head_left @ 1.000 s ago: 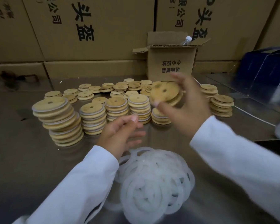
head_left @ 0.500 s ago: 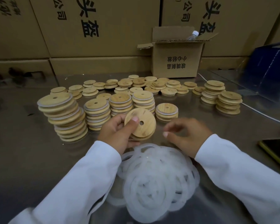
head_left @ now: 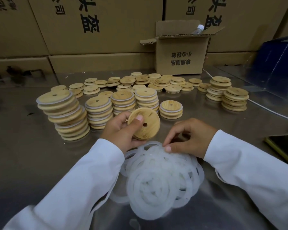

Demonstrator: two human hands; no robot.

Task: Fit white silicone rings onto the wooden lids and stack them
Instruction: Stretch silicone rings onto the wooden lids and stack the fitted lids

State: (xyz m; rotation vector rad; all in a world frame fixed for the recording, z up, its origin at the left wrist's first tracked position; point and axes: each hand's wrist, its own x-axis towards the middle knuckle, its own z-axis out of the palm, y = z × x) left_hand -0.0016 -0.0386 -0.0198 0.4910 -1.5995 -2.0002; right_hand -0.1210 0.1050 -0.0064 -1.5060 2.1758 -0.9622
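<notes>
My left hand (head_left: 121,130) grips a round wooden lid (head_left: 147,126) with a small hole, tilted toward me, thumb on its face. My right hand (head_left: 188,138) reaches down onto a heap of white silicone rings (head_left: 161,178) and its fingertips pinch the top ring at the heap's far edge. Behind my hands stand stacks of ringed lids (head_left: 65,113), the tallest at the left, a short stack (head_left: 170,108) on the right. Bare lids (head_left: 156,83) lie scattered further back, and two bare stacks (head_left: 228,95) stand at the right.
A steel table (head_left: 23,155) carries everything. An open small carton (head_left: 181,53) with a bottle in it stands at the back, before a wall of large cartons. A dark blue box (head_left: 276,63) and a white cable are at the right, a dark flat device at the right edge.
My right hand brought a lid from the back and passed it to my left hand, which now holds it. My right hand has dropped onto the ring heap.
</notes>
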